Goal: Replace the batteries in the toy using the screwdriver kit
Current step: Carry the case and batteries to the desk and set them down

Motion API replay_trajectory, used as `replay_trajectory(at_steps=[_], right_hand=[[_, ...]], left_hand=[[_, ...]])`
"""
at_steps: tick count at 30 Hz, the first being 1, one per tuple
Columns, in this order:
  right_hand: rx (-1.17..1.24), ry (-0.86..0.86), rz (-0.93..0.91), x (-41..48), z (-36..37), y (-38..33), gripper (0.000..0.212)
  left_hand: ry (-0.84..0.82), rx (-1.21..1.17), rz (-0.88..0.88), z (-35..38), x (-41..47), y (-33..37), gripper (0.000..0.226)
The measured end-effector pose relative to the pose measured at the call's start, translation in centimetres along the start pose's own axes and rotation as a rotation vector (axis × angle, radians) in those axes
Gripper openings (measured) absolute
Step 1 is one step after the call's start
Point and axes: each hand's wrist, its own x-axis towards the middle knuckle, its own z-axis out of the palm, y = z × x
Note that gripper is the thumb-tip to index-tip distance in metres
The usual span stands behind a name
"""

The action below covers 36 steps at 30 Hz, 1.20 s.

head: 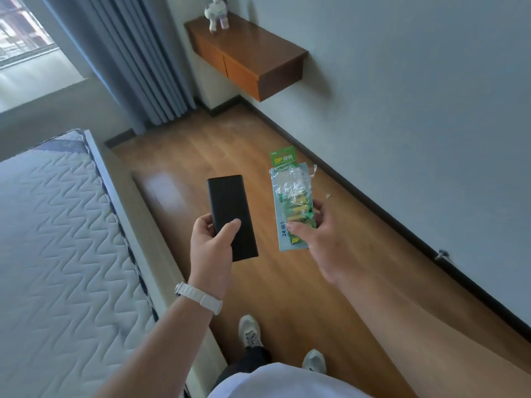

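Note:
A flat black case (230,205), likely the screwdriver kit, is gripped at its lower end by my left hand (211,242), thumb across its face. My right hand (319,239) holds a torn blister pack of green and yellow batteries (291,196) with a green header card, upright in front of me. Both are held in the air above the wooden floor, about a hand's width apart. A small white plush toy (217,14) stands on the wall-mounted wooden shelf (258,53) far ahead.
A bed with a quilted mattress (57,239) runs along my left, its frame edge beside my legs. A grey wall with a dark skirting board (402,222) runs on the right. Grey curtains (129,53) hang ahead left. My feet (250,331) stand on the wooden floor between.

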Motion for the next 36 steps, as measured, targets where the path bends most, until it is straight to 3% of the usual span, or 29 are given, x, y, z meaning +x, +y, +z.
replay_trajectory(at_steps=[9,15,20,30,36], right_hand=[[-0.027,0.021,-0.024,10.1,6.3,-1.4,0.061],[-0.073,0.034,-0.042,19.0,14.4,-3.9,0.048],[-0.071,0.026,-0.076,25.3,20.8,-6.2,0.051],[-0.070,0.009,-0.052,36.1,26.2,-6.8,0.054],[-0.044,-0.030,-0.020,45.1,27.4,-7.3,0.055]], left_hand=[[-0.028,-0.083,0.043,-2.5,12.4,3.5,0.048],[-0.059,-0.100,0.056,-6.3,23.5,7.7,0.042],[-0.059,-0.097,0.084,-9.5,31.6,10.7,0.030],[-0.044,-0.128,0.065,-10.7,42.6,13.5,0.031],[0.011,-0.120,0.039,-9.0,50.2,15.1,0.052]])
